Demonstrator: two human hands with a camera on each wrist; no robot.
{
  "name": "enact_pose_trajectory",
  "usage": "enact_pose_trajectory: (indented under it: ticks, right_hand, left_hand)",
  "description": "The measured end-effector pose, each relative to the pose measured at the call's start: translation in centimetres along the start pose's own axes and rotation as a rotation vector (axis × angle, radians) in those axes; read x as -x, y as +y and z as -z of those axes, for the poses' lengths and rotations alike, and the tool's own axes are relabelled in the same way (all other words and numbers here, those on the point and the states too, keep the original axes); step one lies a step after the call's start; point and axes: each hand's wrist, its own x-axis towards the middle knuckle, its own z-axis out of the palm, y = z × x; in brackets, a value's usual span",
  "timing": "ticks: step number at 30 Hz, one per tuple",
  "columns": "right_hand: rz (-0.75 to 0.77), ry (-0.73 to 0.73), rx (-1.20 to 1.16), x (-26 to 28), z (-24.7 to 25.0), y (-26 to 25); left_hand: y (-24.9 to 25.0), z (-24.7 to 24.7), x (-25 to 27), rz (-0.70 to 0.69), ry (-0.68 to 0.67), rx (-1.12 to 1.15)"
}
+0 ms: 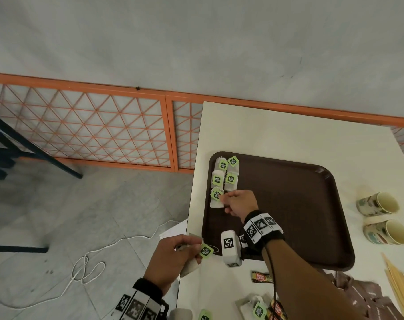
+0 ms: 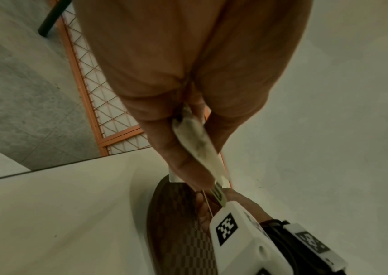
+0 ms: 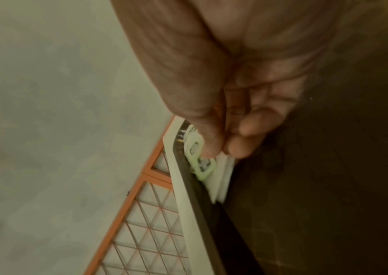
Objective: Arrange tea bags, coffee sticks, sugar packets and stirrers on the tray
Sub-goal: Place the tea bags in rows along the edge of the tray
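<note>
Grey floor tiles and an orange lattice fence [image 1: 85,132] frame a white counter [image 1: 288,135], where a brown tray [image 1: 300,204] is only partly stocked. Five tea bags [image 1: 221,179] sit in two columns at the tray's far left corner; the rest of the tray carries nothing visible. The right hand [image 1: 240,202] reaches across the tray, thumb and fingertips at the nearest bag in the left column [image 1: 216,198], which lies flat on the tray; whether it is pinching the bag or only nudging it into line cannot be told. The left hand [image 1: 173,259] waits at the counter's left edge, just short of the tray, fingers curled around another tea bag [image 2: 197,143] whose green tag [image 1: 206,251] dangles on its string. Much remains, by the look of it: two paper cups [image 1: 378,218] lie on their sides right of the tray, wooden stirrers [image 1: 399,287] and brown packets [image 1: 358,294] wait near the counter's right corner, and coffee sticks [image 1: 262,277] and spare tea bags [image 1: 256,308] lie along the near edge. None of these has reached the tray yet.
</note>
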Motion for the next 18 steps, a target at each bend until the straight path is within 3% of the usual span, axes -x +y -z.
enact_pose_trajectory:
  ticks: [6, 14, 16, 18]
  right_hand:
    - [0.091, 0.138, 0.244, -0.2, -1.0, 0.4]
    - [0.216, 0.074, 0.293, 2.2, 0.6, -0.6]
    - [0.277, 0.007, 0.365, 4.6, 2.1, -1.3]
    - [0.273, -0.18, 0.364, 7.7, 3.6, -1.8]
  left_hand:
    - [-0.2, -0.4, -0.4, 0.0, -0.016, -0.051]
    - [0.5, -0.7, -0.4, -0.038, -0.02, -0.059]
    - [1.2, -1.0, -0.2, -0.064, -0.017, -0.017]
    - [1.8, -1.4, 0.1, -0.102, -0.022, -0.001]
